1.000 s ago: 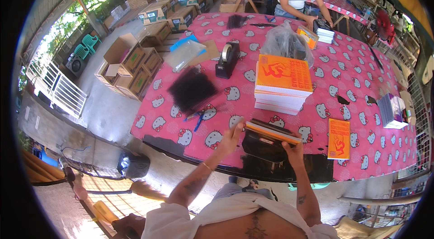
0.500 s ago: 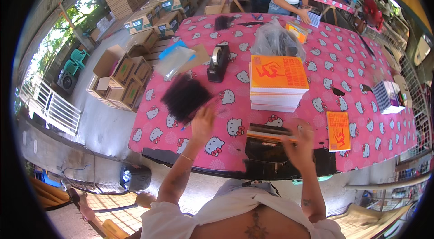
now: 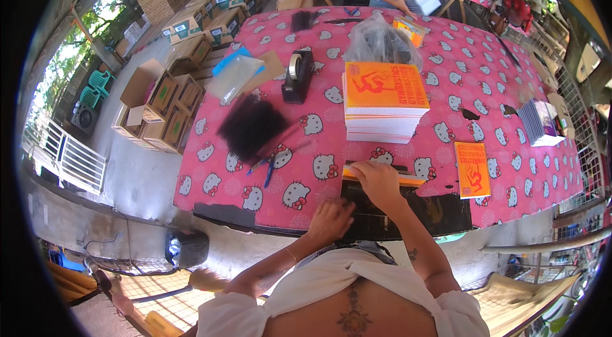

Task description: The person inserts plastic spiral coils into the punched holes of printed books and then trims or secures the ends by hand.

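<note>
Green chairs [image 3: 100, 82] and cardboard cartons [image 3: 153, 0] flank a grey floor [image 3: 140, 166].

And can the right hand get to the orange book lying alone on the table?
Probably yes: the right hand is at another book, but only pink tablecloth seems to lie between that and the lone orange book, with nothing on top.

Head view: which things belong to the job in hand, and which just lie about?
In the job:
orange notebook, at right hand
black stand, by left hand
notebook stack, probably

Apparently lying about:
tape dispenser
plastic bag
cardboard boxes
</note>
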`<state>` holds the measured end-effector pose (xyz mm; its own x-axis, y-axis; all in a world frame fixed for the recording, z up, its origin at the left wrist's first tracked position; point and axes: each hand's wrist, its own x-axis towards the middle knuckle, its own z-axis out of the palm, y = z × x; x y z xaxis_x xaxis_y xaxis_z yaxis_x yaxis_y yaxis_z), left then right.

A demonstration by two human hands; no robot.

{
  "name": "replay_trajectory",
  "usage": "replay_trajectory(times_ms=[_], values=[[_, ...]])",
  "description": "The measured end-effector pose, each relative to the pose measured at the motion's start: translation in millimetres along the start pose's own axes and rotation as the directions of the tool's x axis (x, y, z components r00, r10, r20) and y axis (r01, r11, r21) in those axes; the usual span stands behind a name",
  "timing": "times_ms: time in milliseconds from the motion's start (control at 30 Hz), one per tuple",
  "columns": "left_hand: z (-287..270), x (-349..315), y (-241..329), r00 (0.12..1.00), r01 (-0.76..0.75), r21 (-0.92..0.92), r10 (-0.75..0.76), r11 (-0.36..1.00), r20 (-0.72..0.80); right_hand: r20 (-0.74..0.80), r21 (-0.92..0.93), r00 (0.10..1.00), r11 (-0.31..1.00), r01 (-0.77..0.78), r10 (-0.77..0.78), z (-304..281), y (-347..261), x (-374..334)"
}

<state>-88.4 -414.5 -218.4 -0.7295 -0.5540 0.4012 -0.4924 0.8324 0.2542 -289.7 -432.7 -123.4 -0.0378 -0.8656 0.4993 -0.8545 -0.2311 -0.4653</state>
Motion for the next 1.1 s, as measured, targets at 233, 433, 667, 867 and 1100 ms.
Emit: replay_trajectory(times_ms=[233,433,667,867,1100], values=[[7.0,8.8,-69.6,0.949,0.238,-0.05,-0.243,0.97,-0.2,0.074,-0.032,0.996,0.999,-0.044,0.046,-1.0,-0.5,0.0],[-14.8,51.5,-165.1,0.945,0.309,0.293,-0.257,0.905,-0.201,0.101,0.014,0.995,1.0,-0.027,0.025,-5.2,-3.6,5.0],[-13.6,61.5,-155.5,0.995,0.095,0.195,-0.085,0.976,-0.057,0.151,0.0,0.989,1.0,0.006,-0.006,-5.2,6.8,3.9],[-60.7,82.8,-114.5,0.949,0.23,-0.153,-0.256,0.961,-0.183,0.072,0.04,0.997,0.999,0.025,-0.028,-2.8,11.5,1.1],[-98.0,79.0,-27.2,0.967,0.176,-0.495,-0.242,0.851,-0.072,0.13,0.051,0.991,0.999,-0.019,0.012,-8.4,-1.6,4.2]])
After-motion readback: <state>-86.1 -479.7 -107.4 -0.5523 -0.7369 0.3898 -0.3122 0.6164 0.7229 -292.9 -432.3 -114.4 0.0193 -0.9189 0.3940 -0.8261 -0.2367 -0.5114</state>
